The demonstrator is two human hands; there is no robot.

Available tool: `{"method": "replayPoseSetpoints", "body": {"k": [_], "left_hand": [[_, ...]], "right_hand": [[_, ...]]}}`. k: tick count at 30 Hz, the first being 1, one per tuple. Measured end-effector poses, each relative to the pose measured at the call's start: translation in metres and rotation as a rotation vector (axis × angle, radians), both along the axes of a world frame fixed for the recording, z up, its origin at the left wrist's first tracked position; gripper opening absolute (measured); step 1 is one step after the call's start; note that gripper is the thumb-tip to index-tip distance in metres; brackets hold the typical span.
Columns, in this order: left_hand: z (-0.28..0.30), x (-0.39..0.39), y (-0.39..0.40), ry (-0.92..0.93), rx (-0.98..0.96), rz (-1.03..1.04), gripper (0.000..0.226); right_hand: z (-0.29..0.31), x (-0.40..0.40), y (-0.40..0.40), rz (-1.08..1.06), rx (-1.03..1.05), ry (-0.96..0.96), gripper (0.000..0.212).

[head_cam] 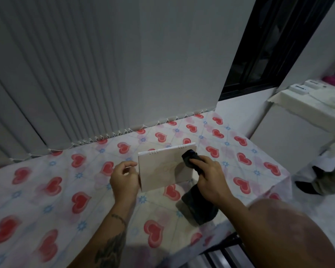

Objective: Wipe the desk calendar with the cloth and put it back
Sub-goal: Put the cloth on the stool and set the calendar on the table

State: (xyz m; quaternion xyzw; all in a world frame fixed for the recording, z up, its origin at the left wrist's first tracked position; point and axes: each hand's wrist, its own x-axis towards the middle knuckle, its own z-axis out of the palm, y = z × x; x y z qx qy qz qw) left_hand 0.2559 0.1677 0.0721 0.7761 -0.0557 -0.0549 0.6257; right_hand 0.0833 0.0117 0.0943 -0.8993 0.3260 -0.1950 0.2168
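Mid-wipe, I'd say. Desk calendar [162, 167] stands upright on the tabletop [46, 190], tent-style, spiral binding on top, front face toward me, sitting a bit right of centre on the heart-print cover.

My left hand [124, 178] is at the calendar's left edge, fingers curled loosely with thumb and forefinger near the edge. Looks like steadying, but I can't tell if it's truly pinching or just touching.

My right hand [209, 176] is closed around the dark cloth [190, 159]. One bunched end presses against the upper right of the front face; the rest hangs out below the fist [199, 209] toward the tabletop.

Next move as I read it: drag the cloth across the face while the left hand braces, so the calendar doesn't tip or slide. Light pressure, it's just card. Then the back and base, then set it down square.

Can't see: the calendar's back panel and base, the print on the face (too faint), and whether the cloth is damp. Frame is soft from motion blur. A person's legs [321, 182] are cut off at far right.
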Motion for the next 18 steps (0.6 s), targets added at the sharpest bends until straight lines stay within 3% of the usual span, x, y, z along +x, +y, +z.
{"method": "replayPoseSetpoints", "body": {"k": [4,10,18], "left_hand": [[0.023,-0.015,-0.003,-0.190,-0.074,-0.008,0.027],[0.040,-0.064,-0.059,-0.373,-0.123,-0.504,0.031],[-0.005,-0.177,-0.128,-0.227,0.002,-1.015,0.035]], "right_hand": [[0.002,-0.010,-0.001,-0.038,0.075,-0.044,0.052],[0.010,-0.049,-0.015,-0.106,0.119,-0.077,0.053],[0.013,-0.154,-0.050,-0.306,0.223,-0.022,0.055]]}}
